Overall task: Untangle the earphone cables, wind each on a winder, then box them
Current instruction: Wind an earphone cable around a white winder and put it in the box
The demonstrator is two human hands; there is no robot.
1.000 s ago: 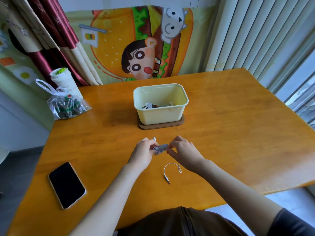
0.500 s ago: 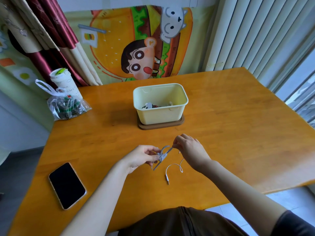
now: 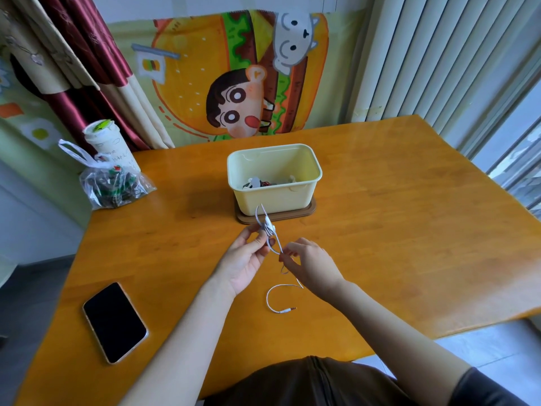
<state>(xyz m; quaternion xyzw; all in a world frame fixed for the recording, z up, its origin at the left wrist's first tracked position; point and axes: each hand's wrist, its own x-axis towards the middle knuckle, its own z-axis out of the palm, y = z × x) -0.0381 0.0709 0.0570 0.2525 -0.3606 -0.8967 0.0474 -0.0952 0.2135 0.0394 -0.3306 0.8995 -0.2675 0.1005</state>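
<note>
Your left hand pinches a small bundle of white earphone cable between thumb and fingertips and holds it upright above the middle of the tabletop, with two loops sticking up from the top. Your right hand, just beside it, pinches the same cable lower down with thumb and forefinger, the other fingers curled. From that pinch the loose end drops to the wood and curves toward the near edge, ending in the plug, which lies flat.

Beyond the hands, toward the far edge, a pale yellow box stands open on a brown base. Small grey and dark items lie at its bottom, too small to identify.

A phone rests face up near the left edge, closer to the near corner. At the far left corner a knotted clear plastic bag sits against a white cup.
</note>
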